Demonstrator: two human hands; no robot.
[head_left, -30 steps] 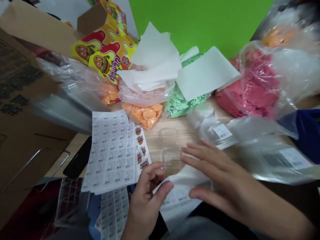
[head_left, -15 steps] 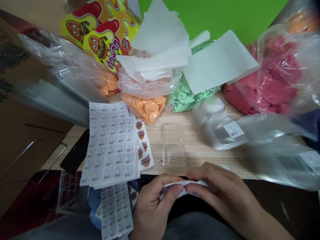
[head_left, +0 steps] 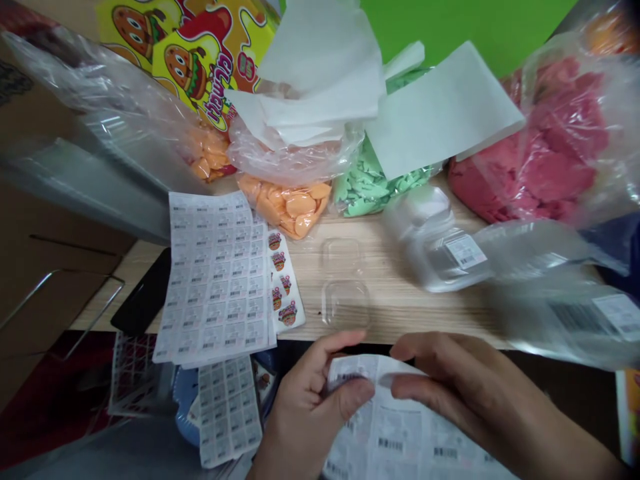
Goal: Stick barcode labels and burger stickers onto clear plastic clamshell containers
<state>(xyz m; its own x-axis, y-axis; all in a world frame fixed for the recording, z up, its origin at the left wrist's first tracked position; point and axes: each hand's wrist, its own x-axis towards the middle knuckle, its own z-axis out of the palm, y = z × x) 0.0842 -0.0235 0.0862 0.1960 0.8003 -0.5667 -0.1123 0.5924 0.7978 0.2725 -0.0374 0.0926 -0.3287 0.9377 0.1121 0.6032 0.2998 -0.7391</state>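
A white sheet of barcode stickers (head_left: 395, 433) is spread low in front of me, printed side toward me. My left hand (head_left: 313, 400) grips its upper left corner, thumb pressed on the printed face and fingers behind. My right hand (head_left: 465, 380) has the upper edge between thumb and forefinger, and the sheet curves there. Whether a single sticker is lifted off cannot be made out. Just beyond my hands an open, clear hinged plastic box (head_left: 346, 281) lies on the wooden table (head_left: 390, 313).
To the left lie more sticker sheets (head_left: 213, 280), burger-picture stickers (head_left: 286, 283) and a black phone (head_left: 143, 293). Behind stand bags of orange pieces (head_left: 290, 207), green pieces (head_left: 373, 180) and pink pieces (head_left: 555, 160). Clear boxes with labels (head_left: 445, 257) are stacked on the right.
The sticker sheet, seen nearly edge-on before, now shows its printed face. My hands have moved slightly apart, and the view has shifted a little.
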